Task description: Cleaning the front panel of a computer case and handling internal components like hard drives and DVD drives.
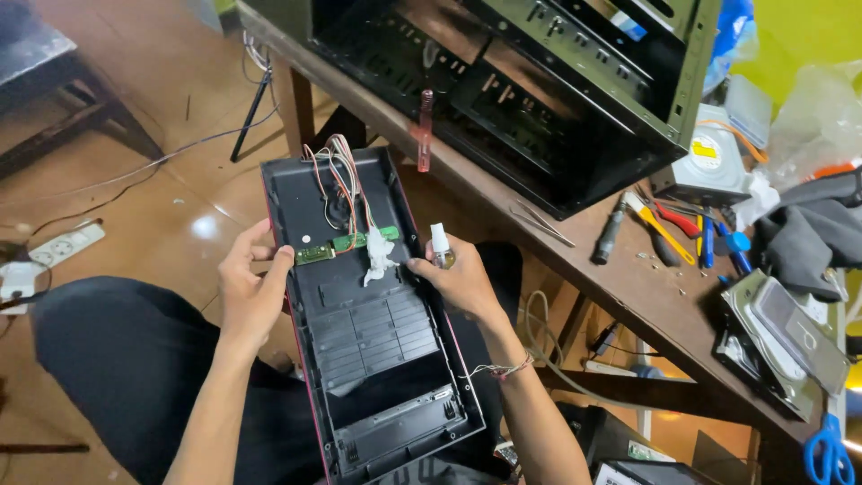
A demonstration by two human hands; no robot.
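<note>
A long black plastic computer front panel (373, 341) with a red edge rests inside-up on my lap. My left hand (251, 292) grips its left edge, the thumb near a small green circuit board (346, 244) with red and white wires (337, 175). My right hand (453, 274) is on the panel's right edge. It holds a small spray bottle (440, 247) with a white cap, and its fingertips pinch a wad of white tissue (377, 260) against the panel beside the board.
A wooden table (575, 260) stands ahead with an open black computer case (521, 81) on it. Pliers, screwdrivers (664, 229), tweezers (543, 224), drives (786, 341) and blue scissors (826, 454) lie to the right. A power strip (63, 244) and cables lie on the floor at left.
</note>
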